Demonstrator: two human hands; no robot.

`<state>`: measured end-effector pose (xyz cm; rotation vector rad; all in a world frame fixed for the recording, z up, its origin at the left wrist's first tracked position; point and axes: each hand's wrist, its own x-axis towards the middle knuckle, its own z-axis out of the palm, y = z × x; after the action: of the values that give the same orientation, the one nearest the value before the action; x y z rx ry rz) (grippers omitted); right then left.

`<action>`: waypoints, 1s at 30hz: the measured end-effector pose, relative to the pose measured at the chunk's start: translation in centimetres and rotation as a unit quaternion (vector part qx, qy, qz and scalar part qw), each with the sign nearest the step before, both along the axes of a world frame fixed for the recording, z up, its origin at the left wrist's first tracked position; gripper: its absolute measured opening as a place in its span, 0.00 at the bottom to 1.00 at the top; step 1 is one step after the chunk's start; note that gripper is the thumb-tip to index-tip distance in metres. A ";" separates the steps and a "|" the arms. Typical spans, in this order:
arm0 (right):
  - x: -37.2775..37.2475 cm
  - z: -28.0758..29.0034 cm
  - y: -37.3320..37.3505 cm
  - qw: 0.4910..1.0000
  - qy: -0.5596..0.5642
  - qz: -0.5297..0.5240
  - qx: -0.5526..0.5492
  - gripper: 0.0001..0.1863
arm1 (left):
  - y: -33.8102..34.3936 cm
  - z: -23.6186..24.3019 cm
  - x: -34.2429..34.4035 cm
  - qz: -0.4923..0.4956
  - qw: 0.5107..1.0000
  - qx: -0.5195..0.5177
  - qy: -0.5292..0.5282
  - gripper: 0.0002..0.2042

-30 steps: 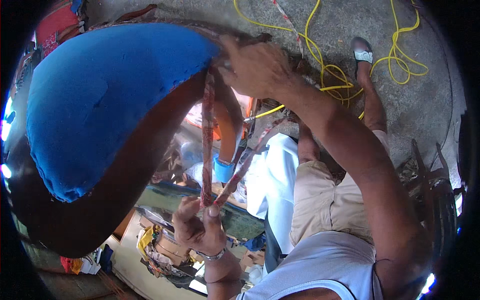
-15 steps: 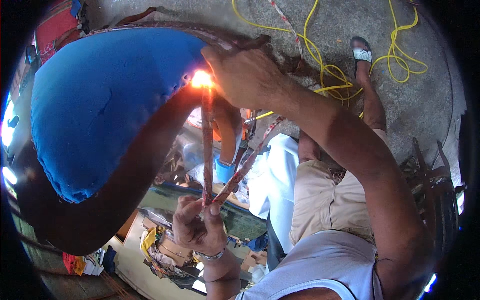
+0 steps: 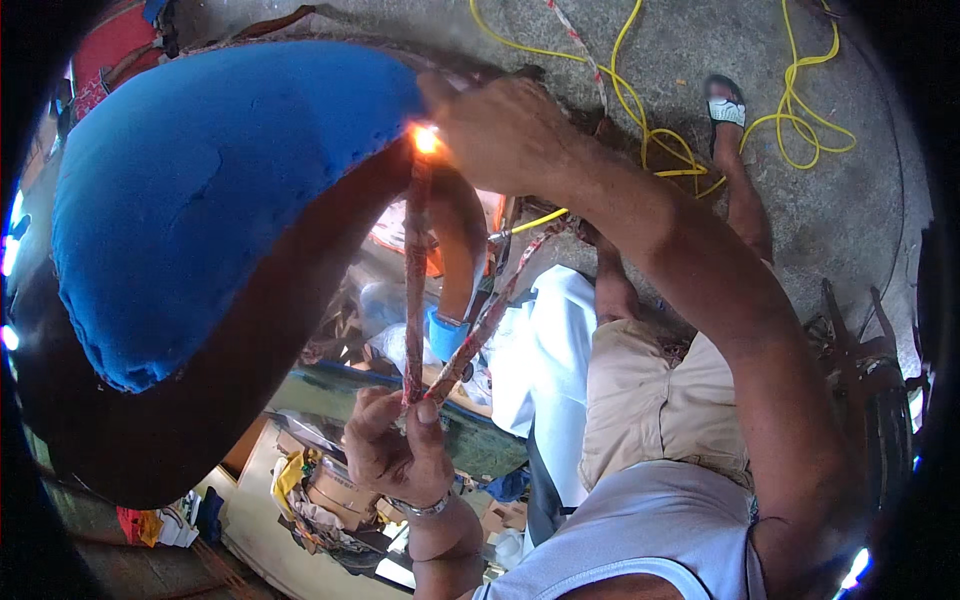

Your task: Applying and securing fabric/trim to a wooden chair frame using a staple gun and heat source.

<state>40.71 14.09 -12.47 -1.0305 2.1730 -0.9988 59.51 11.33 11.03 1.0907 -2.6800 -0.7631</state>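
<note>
A blue padded seat with a dark wooden frame fills the left side. At its right corner my right hand is closed, pressed close to the edge, its fingertips partly lost in glare. Whatever it grips there is too blurred to make out. A small orange-white glow shines beside those fingers, at the top of a red and white patterned strip. That strip runs taut down to my left hand, which pinches it between thumb and fingers. From the pinch a second length slants up to the right.
Yellow hose lies in loops on the concrete floor. White cloth hangs beside my shorts. Below my left hand are a green ledge and a pile of scraps and cardboard. A blue cup-like thing sits behind the strip.
The glow at my right fingers has shrunk and shifted slightly up and right. The seat appears a little higher and farther left. My left hand keeps its pinch on the strip.
</note>
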 end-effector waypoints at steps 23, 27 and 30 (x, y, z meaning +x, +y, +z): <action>4.3 6.3 4.1 0.990 -0.089 0.068 -0.084 0.41 | 0.2 0.1 0.8 0.021 1.000 0.014 0.011 0.11; 4.0 5.8 3.5 0.989 -0.125 0.049 -0.058 0.43 | 0.2 0.2 1.0 0.034 0.999 0.028 0.010 0.11; 4.7 3.2 2.6 0.992 -0.111 -0.040 -0.036 0.37 | 0.1 0.1 1.1 0.042 0.998 0.031 0.021 0.12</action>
<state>45.42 16.64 -9.29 -0.8262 2.0212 -1.1784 60.64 11.43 11.10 1.1797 -2.5746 -0.8501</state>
